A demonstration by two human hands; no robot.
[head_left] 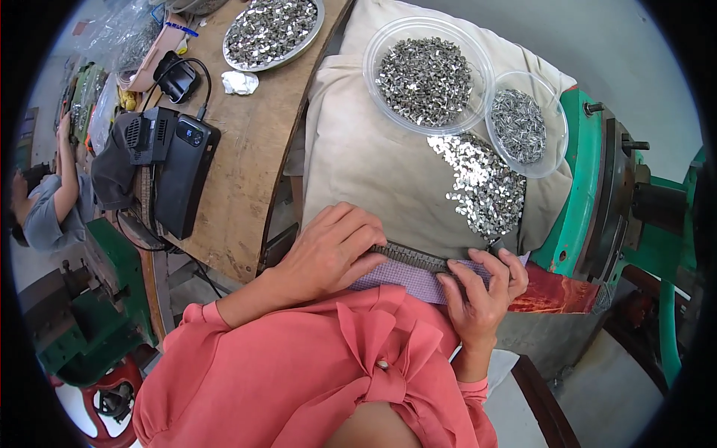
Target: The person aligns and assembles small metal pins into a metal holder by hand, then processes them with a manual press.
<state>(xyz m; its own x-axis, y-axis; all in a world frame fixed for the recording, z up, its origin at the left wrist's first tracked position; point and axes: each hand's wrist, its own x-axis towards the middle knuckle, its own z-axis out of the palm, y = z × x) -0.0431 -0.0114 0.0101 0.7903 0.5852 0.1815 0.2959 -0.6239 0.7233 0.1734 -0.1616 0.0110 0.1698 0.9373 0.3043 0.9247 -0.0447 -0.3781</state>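
Observation:
A narrow dark metal strip with a row of notches (413,257) lies crosswise in front of me, at the near edge of a beige cloth (358,172). My left hand (332,250) is closed on the strip's left end, its fingers bent over it. At the other end, the curled thumb and fingers of my right hand (482,291) grip the strip. A small dark grey piece (496,244) shows just beyond the right fingertips. Farther off, a loose heap of small shiny metal pieces (485,183) is spread on the cloth.
Beyond the heap stand a clear tub of small metal parts (426,82) and a clear bowl of thin metal pins (517,125). A green machine (575,179) borders the right. On the wooden table (246,149) are a black power bank (187,175) and a filled plate (272,33). Another person (56,209) sits far left.

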